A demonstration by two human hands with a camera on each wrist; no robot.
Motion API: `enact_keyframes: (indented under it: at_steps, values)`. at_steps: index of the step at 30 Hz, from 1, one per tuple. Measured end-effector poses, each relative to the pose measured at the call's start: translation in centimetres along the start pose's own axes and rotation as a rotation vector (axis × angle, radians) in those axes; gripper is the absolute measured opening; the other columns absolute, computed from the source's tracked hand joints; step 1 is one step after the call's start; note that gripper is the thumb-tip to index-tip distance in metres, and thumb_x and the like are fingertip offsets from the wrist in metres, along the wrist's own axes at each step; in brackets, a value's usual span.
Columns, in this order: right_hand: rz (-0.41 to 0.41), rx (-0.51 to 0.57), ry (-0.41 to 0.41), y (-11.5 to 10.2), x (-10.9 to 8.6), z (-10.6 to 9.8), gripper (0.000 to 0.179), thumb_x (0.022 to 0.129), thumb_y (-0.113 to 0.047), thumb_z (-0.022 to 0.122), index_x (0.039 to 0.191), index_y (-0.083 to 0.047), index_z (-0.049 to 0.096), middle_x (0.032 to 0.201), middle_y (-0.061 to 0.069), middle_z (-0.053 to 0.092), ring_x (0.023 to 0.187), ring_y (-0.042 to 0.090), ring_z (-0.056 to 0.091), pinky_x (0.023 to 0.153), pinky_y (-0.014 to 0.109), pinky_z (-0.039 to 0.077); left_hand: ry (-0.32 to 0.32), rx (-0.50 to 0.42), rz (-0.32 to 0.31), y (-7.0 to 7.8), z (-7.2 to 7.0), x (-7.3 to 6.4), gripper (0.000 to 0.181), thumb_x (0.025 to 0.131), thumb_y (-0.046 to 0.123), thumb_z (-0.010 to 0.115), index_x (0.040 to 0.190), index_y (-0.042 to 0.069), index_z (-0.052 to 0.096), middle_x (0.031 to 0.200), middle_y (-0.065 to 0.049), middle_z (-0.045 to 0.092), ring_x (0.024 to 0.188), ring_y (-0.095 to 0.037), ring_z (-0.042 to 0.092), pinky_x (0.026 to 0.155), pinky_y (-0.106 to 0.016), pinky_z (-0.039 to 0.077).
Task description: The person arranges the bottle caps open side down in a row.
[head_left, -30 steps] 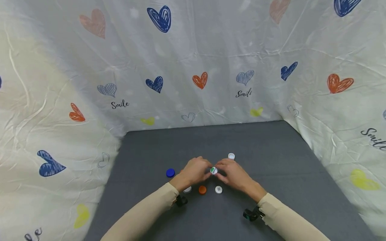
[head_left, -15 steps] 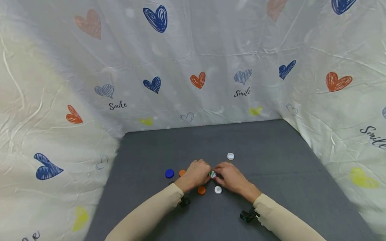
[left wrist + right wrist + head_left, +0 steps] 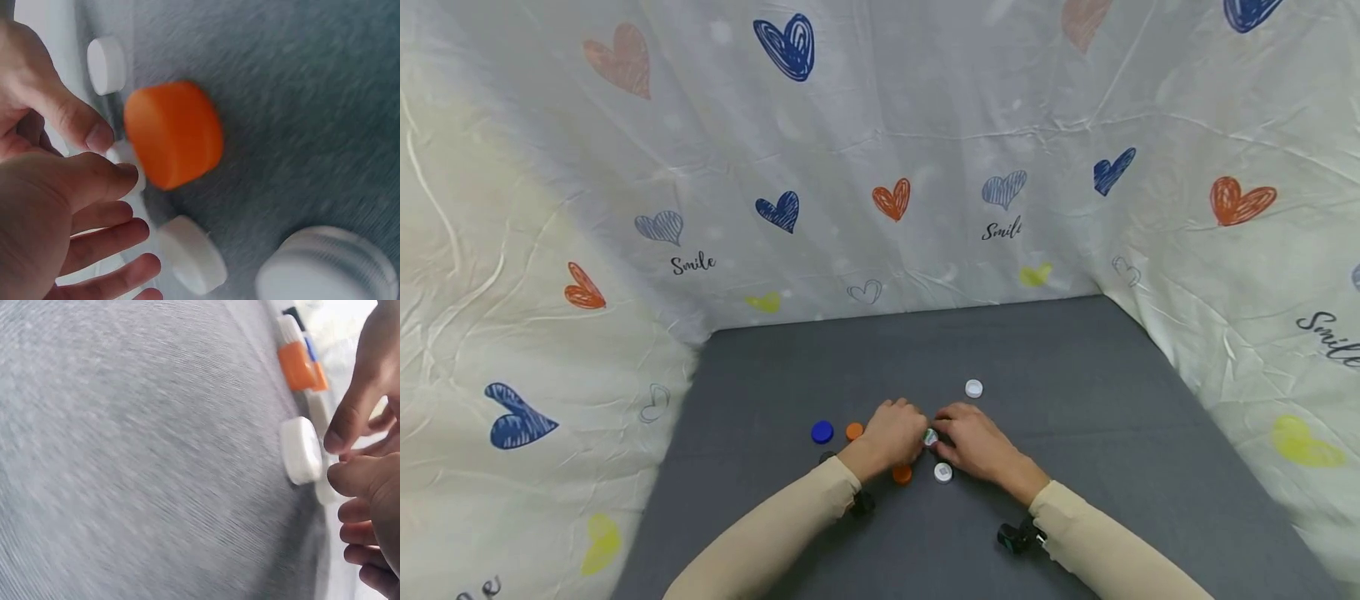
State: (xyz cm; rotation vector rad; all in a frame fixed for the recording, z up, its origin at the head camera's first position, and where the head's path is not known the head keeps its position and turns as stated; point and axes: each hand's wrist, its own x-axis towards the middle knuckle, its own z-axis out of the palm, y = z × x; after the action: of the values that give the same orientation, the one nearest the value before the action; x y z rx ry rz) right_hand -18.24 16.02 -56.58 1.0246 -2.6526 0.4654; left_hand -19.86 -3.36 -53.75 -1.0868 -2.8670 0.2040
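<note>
My left hand (image 3: 891,435) and right hand (image 3: 977,437) meet close over the table, thumbs toward each other. Between their fingertips they hold a small white bottle cap (image 3: 930,437) with a green mark on top. In the left wrist view the cap is mostly hidden behind the thumb tips, where a white edge (image 3: 132,174) shows. The other fingers of the left hand (image 3: 56,212) spread loosely. An orange bottle cap (image 3: 902,474) lies beside the left wrist, and a white bottle cap (image 3: 943,473) sits just in front of the hands.
Beyond the hands lies a white bottle cap (image 3: 973,389). To the left are a blue bottle cap (image 3: 822,432), an orange bottle cap (image 3: 853,431) and a dark cap (image 3: 827,457) partly behind the left sleeve. A curtain printed with hearts (image 3: 880,150) borders the grey table (image 3: 1037,350).
Both hands have moved slightly nearer the body with the white bottle cap between them. The left wrist has shifted right, uncovering the left orange cap and covering a white one.
</note>
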Motion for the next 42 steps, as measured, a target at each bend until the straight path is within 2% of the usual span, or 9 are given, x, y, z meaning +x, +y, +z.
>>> enact_keyframes:
  at_steps: [5, 11, 16, 21, 26, 30, 35, 38, 42]
  values:
    - [0.033, 0.001, 0.019, 1.1, -0.1, -1.6, 0.029, 0.087, -0.028, 0.079, 0.107, -0.007, 0.077, 0.112, 0.009, 0.070, 0.106, 0.025, 0.065, 0.094, 0.047, 0.051, 0.046, -0.049, -0.006, -0.7, -1.1, 1.1, 0.011, 0.087, 0.029, 0.072, 0.078, 0.022, 0.069, 0.082, 0.004, 0.068, 0.077, -0.019, 0.062, 0.069, -0.040, 0.054]
    - [0.100, -0.032, 0.014, 2.9, 0.2, -3.7, 0.034, 0.088, -0.027, 0.078, 0.112, -0.004, 0.075, 0.118, 0.012, 0.069, 0.113, 0.030, 0.063, 0.098, 0.050, 0.049, 0.055, -0.080, -0.014, -1.3, -2.5, 3.0, 0.015, 0.089, 0.036, 0.072, 0.092, 0.020, 0.072, 0.084, 0.004, 0.067, 0.082, -0.020, 0.065, 0.069, -0.041, 0.055]
    - [0.136, -0.047, 0.002, 4.6, 0.4, -5.0, 0.034, 0.090, -0.028, 0.077, 0.113, -0.004, 0.075, 0.119, 0.012, 0.069, 0.114, 0.030, 0.063, 0.098, 0.050, 0.050, 0.067, -0.105, -0.028, -1.0, -3.3, 4.9, 0.022, 0.090, 0.040, 0.073, 0.096, 0.019, 0.073, 0.084, 0.003, 0.067, 0.079, -0.018, 0.066, 0.066, -0.040, 0.056]
    - [0.154, -0.039, 0.012, 6.1, 0.6, -5.3, 0.030, 0.088, -0.024, 0.078, 0.109, -0.003, 0.076, 0.115, 0.013, 0.071, 0.111, 0.032, 0.064, 0.096, 0.051, 0.050, 0.052, -0.115, -0.044, -0.6, -3.8, 6.6, 0.027, 0.090, 0.042, 0.073, 0.105, 0.019, 0.074, 0.094, 0.001, 0.071, 0.084, -0.018, 0.068, 0.067, -0.039, 0.058]
    - [0.186, -0.038, -0.002, 7.0, 0.4, -5.1, 0.029, 0.087, -0.022, 0.079, 0.107, -0.002, 0.076, 0.114, 0.014, 0.071, 0.109, 0.034, 0.064, 0.095, 0.053, 0.050, 0.012, -0.139, -0.061, -0.2, -3.3, 8.2, 0.033, 0.091, 0.042, 0.072, 0.114, 0.019, 0.075, 0.103, 0.001, 0.074, 0.090, -0.017, 0.069, 0.069, -0.038, 0.059]
    - [0.219, -0.046, -0.027, 7.7, 0.1, -4.7, 0.030, 0.087, -0.023, 0.079, 0.109, -0.003, 0.076, 0.115, 0.014, 0.070, 0.110, 0.034, 0.064, 0.096, 0.053, 0.050, -0.018, -0.184, -0.056, 0.2, -2.8, 9.3, 0.033, 0.092, 0.040, 0.072, 0.114, 0.016, 0.075, 0.104, 0.001, 0.074, 0.089, -0.016, 0.069, 0.068, -0.037, 0.059]
    - [0.245, -0.044, -0.047, 8.6, 0.3, -4.2, 0.029, 0.088, -0.024, 0.077, 0.109, -0.004, 0.075, 0.114, 0.013, 0.071, 0.110, 0.033, 0.065, 0.095, 0.052, 0.051, -0.042, -0.224, -0.074, 0.4, -2.5, 10.6, 0.032, 0.092, 0.037, 0.072, 0.116, 0.016, 0.074, 0.105, -0.001, 0.074, 0.091, -0.018, 0.070, 0.070, -0.040, 0.059]
    - [0.243, -0.037, -0.049, 9.1, 0.7, -4.0, 0.028, 0.088, -0.022, 0.077, 0.108, -0.002, 0.075, 0.113, 0.014, 0.071, 0.107, 0.034, 0.065, 0.093, 0.051, 0.052, -0.059, -0.233, -0.093, 0.5, -2.2, 11.4, 0.030, 0.092, 0.038, 0.072, 0.114, 0.017, 0.075, 0.102, -0.001, 0.073, 0.091, -0.019, 0.069, 0.071, -0.042, 0.058]
    - [0.240, -0.037, -0.061, 9.4, 0.9, -3.7, 0.028, 0.086, -0.021, 0.078, 0.106, -0.001, 0.075, 0.110, 0.015, 0.071, 0.104, 0.035, 0.066, 0.091, 0.052, 0.052, -0.067, -0.227, -0.110, 0.5, -1.6, 12.2, 0.022, 0.091, 0.038, 0.073, 0.102, 0.019, 0.075, 0.093, 0.000, 0.071, 0.084, -0.018, 0.068, 0.067, -0.042, 0.056]
